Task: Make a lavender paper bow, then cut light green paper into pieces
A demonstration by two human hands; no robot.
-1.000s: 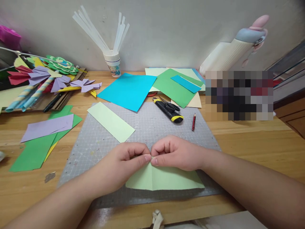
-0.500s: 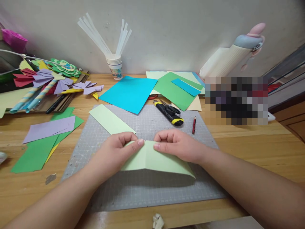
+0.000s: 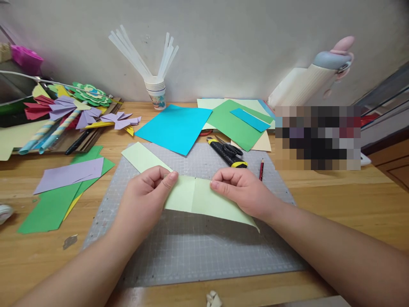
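A pale green sheet of paper [image 3: 200, 199] with a crease down its middle is lifted off the grey cutting mat [image 3: 191, 251]. My left hand [image 3: 147, 194] pinches its upper left edge, thumb on top. My right hand [image 3: 244, 189] pinches the upper right edge the same way. The two hands are held apart, with the sheet spread between them and its lower right corner pointing down toward the mat.
A pale green paper strip [image 3: 140, 157] lies on the mat behind my left hand. Beyond lie a blue sheet [image 3: 174, 127], green sheets [image 3: 234, 123], scissors [image 3: 230, 148] across a yellow-black utility knife [image 3: 223, 154], and a red pencil [image 3: 261, 169]. Folded paper shapes [image 3: 68, 111] are piled at left; a cup of sticks [image 3: 156, 91] stands by the wall.
My hands have drawn apart from touching at the thumbs, and the pale green sheet has been raised off the mat and moved farther away, opening out between them.
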